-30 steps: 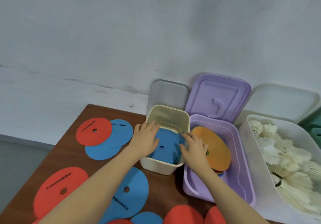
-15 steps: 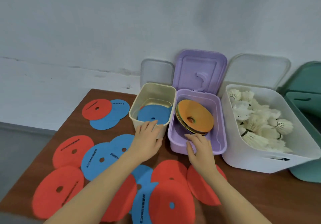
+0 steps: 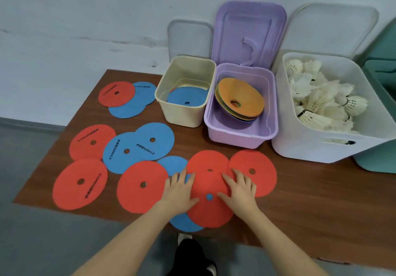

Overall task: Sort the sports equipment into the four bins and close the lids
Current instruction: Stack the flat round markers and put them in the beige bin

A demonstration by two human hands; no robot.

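Both my hands flat, fingers spread, gripping nothing: left hand and right hand press red disc at near table edge. More red and blue discs lie loose to left. Beyond: cream bin with blue disc inside, purple bin with orange cones, white bin of shuttlecocks. All lids open.

views: one only, head-worn, wide-angle | position: above the near edge of the brown table | direction: forward and steeply down, wall at top, floor and a shoe at bottom | nearness: close, both forearms enter from the bottom edge | edges: straight lines bend | shared part: none, single view
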